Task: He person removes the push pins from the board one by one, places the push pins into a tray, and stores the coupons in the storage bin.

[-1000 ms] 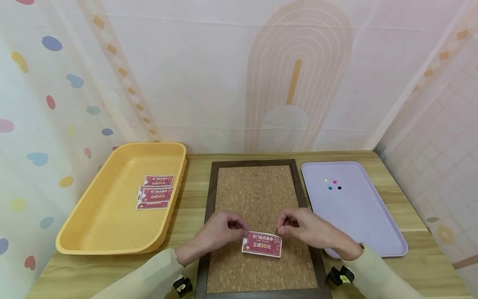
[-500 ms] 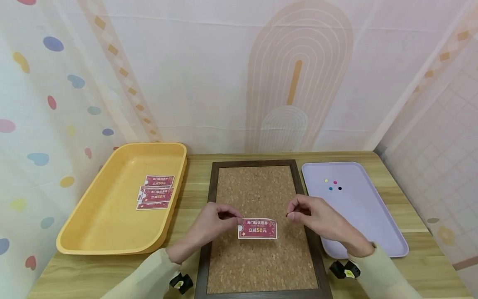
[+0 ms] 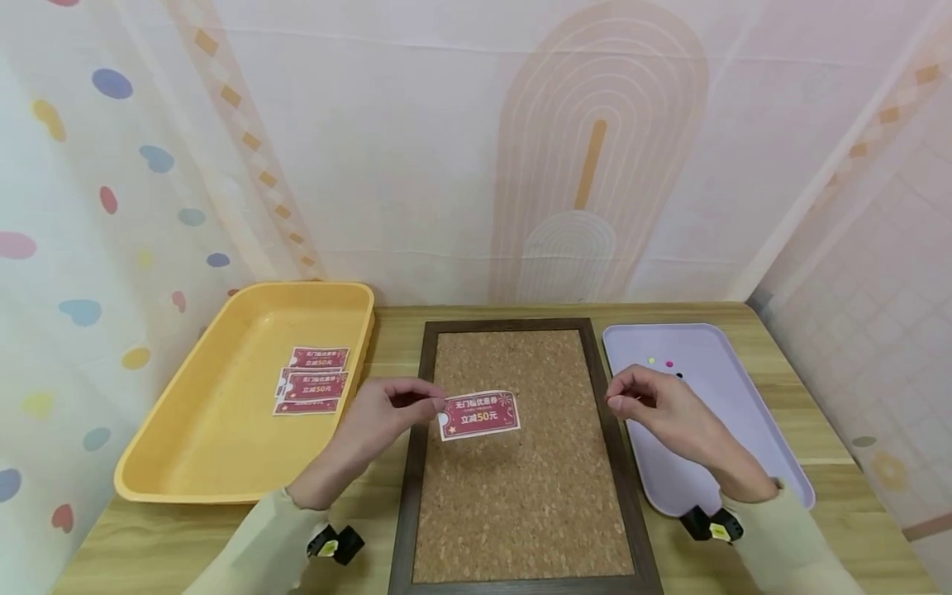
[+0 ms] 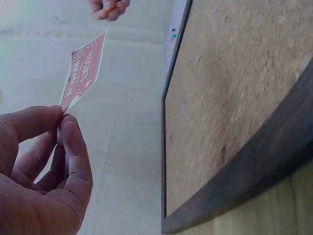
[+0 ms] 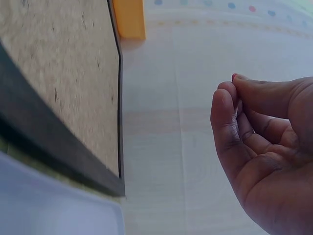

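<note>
My left hand pinches a red and white paper coupon by its left end, between thumb and forefinger. The coupon hangs above the corkboard, apart from it and slightly tilted; in the left wrist view it bends a little. Over the gap between the board's right frame and the lilac tray, my right hand pinches a tiny red thumbtack. Only the tack's red edge shows beyond the fingertips. Several more coupons lie overlapping in the yellow tray.
On the lilac tray lie a yellow tack, a pink tack and a black one, partly hidden by my right hand. The dark wooden frame borders the cork. A patterned cloth hangs behind the wooden table.
My left hand has carried the coupon up and leftward off the lower middle of the board. My right hand, with the tack, has moved right and away from the coupon.
</note>
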`<action>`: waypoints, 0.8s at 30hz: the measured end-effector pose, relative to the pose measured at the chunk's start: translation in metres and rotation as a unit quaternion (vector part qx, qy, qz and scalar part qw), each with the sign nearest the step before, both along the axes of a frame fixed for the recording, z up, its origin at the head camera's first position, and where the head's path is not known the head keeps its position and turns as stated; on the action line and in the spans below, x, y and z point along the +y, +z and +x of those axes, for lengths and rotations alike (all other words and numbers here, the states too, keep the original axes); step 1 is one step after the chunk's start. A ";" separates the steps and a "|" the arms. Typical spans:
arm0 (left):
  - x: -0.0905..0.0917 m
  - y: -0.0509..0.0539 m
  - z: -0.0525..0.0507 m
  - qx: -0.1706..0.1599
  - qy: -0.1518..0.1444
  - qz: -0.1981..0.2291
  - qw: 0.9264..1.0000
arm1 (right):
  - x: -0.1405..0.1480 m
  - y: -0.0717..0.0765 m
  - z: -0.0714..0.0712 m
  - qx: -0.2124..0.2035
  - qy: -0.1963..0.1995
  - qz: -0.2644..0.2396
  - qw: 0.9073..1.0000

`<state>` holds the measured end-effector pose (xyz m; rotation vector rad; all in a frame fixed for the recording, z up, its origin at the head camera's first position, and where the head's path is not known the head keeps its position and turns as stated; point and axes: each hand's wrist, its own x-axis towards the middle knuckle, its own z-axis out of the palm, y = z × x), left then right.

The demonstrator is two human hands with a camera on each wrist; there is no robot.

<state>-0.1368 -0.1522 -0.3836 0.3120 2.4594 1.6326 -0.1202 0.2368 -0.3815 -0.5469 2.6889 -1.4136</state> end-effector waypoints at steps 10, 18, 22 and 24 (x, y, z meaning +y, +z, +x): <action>-0.039 0.019 -0.003 0.004 0.046 -0.021 0.999 | 0.024 0.000 -0.002 0.012 -0.031 0.022 0.999; -0.072 0.031 -0.008 0.025 0.060 -0.031 0.997 | 0.041 0.002 -0.005 0.025 -0.041 0.030 0.998; -0.084 0.034 -0.012 0.024 0.067 -0.040 0.997 | 0.048 0.002 -0.007 0.038 -0.044 0.034 0.998; -0.089 0.034 -0.015 0.020 0.067 -0.043 0.997 | 0.052 0.002 -0.009 0.043 -0.044 0.036 0.997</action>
